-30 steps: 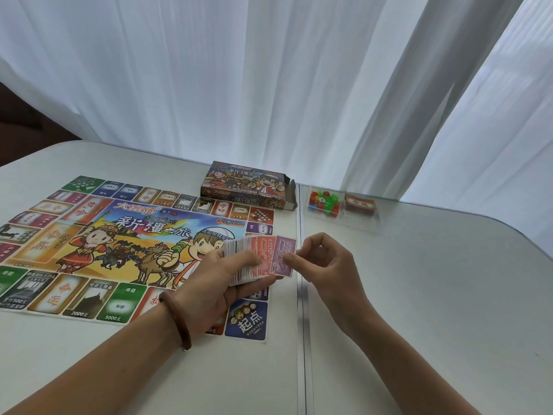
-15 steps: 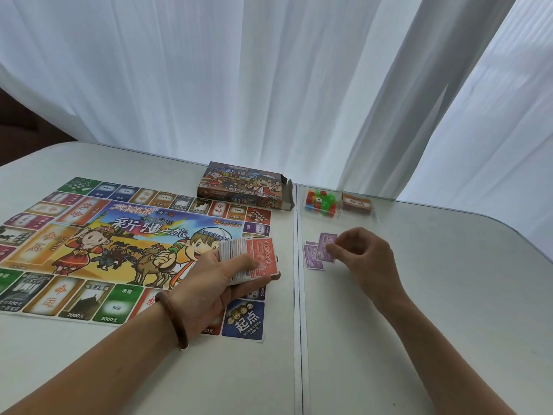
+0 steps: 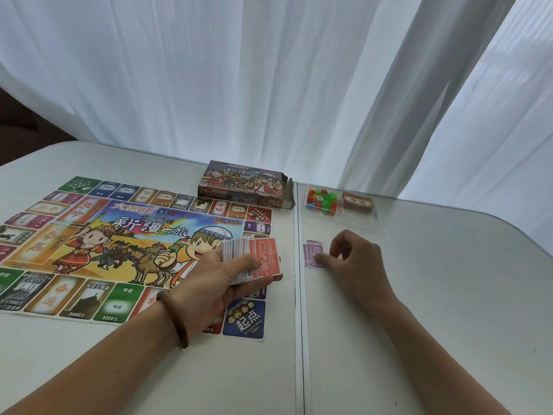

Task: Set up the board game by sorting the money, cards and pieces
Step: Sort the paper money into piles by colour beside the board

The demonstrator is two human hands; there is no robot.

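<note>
Red paper tops the fanned stack of money (image 3: 253,259) clamped in your left hand (image 3: 215,283), thumb across the front, and the top note reads "10000". You hold it raised over the near right corner of the board (image 3: 119,250), probably so each note's colour and value shows before it is dealt off.

Your right hand (image 3: 356,262) is down on the table (image 3: 434,310) just right of the centre seam. Its fingers are curled and its fingertips (image 3: 321,258) touch the right edge of the purple notes (image 3: 311,254). I cannot tell whether it pinches a note or only presses it flat. That small, slightly skewed pile sits off the board, which looks like the start of one heap per denomination. Its printing is too blurred to read.

The board lies flat on the left half of the table, titled "大富翁" and "新疆之旅". The blue corner square (image 3: 244,319) nearest you says "起点", and squares along the near edge show "2000元" and "3000元".

The box (image 3: 242,185) rests by the far edge, left of the seam, flap open, with the same "新疆之旅" title. Right of the seam a clear tray (image 3: 375,218) holds the coloured pieces (image 3: 321,200) and an orange card deck (image 3: 357,202), both not yet sorted.
</note>
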